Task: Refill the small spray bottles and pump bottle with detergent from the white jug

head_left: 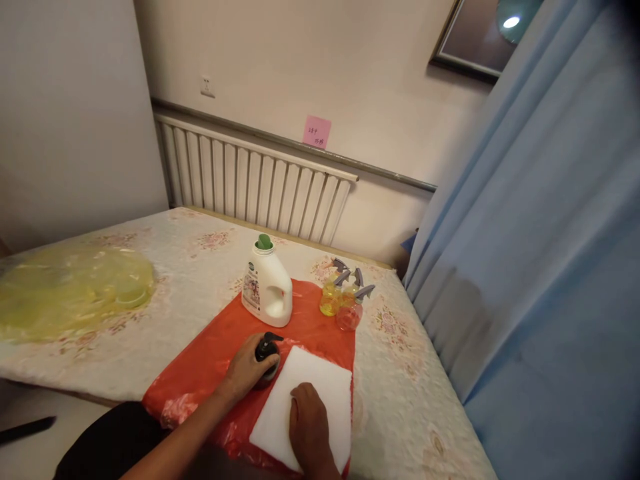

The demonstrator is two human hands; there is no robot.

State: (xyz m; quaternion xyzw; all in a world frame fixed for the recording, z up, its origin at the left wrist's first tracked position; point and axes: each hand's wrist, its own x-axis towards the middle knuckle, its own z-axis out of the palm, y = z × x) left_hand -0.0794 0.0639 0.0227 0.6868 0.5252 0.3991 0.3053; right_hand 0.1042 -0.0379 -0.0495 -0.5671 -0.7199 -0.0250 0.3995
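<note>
My left hand [247,367] is wrapped round a dark pump bottle [267,350], which stands upright with its black nozzle pointing right. My right hand [309,420] is closed, its fingers curled together, and rests on a white foam-like sheet [285,407]. Whatever may be in those fingers is hidden. Under both lies a red plastic sheet [200,363]. Behind my left hand stands a white jug [267,283] with a green piece in its neck. To its right are several small spray bottles [350,315], yellow and pink, with grey trigger heads.
A flower-patterned cover [400,373] spreads over the bed-like surface. On the left lies a yellowish clear plastic item [75,290]. A white radiator [250,180] runs along the wall below a pink note [317,132]. Blue curtains [540,220] hang on the right.
</note>
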